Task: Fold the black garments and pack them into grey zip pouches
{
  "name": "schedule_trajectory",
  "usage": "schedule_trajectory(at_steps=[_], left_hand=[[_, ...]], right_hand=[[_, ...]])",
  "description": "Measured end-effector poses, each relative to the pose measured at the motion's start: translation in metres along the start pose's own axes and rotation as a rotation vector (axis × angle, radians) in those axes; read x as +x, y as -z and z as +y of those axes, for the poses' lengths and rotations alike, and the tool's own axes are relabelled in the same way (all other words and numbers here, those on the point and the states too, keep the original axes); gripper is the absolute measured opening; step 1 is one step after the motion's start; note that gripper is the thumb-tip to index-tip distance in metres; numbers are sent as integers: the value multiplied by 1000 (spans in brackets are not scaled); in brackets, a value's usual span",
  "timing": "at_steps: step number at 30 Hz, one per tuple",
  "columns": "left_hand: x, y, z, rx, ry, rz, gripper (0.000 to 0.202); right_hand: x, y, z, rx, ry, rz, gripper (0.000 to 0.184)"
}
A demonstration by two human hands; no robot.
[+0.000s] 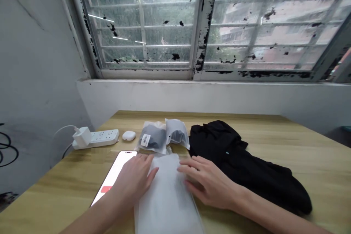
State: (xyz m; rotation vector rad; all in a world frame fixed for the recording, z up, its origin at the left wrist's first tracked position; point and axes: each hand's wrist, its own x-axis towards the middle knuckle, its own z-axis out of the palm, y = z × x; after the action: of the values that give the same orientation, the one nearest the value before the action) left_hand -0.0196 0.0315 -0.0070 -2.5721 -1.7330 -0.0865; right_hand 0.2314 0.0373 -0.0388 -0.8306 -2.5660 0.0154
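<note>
A white frosted plastic bag (167,197) lies flat on the wooden table (307,161), its near end running past the bottom of the view. My left hand (134,179) rests on the bag's left side, beside and partly over a smartphone (112,175) with a lit screen. My right hand (205,181) lies on the bag's right side, its fingers spread flat and close to a black cloth garment (241,161). Beyond the bag sit two clear plastic packets holding dark items (152,137) (177,131).
A white power strip (94,139) with a plugged-in charger (82,136) and a white earbud case (128,135) stand at the far left of the table. Behind the table are a white sill and a barred window with peeling paint.
</note>
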Motion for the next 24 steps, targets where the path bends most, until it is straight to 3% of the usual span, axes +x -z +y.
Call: schedule_trajectory(at_steps=[4,11,19,24], left_hand=[[2,-12,-2,-44,-93,24,37],[1,-16,-1,-127,-209,63,38],[1,-26,-4,-124,-216,70,41],[-1,-29,-5,-19,-245,52,45]], right_hand=[[-11,-1,-1,125,78,-50,34],[-20,1,-1,188,185,57,43],[-18,-15,-4,79,97,82,24],[-18,-16,-6,96,95,51,30]])
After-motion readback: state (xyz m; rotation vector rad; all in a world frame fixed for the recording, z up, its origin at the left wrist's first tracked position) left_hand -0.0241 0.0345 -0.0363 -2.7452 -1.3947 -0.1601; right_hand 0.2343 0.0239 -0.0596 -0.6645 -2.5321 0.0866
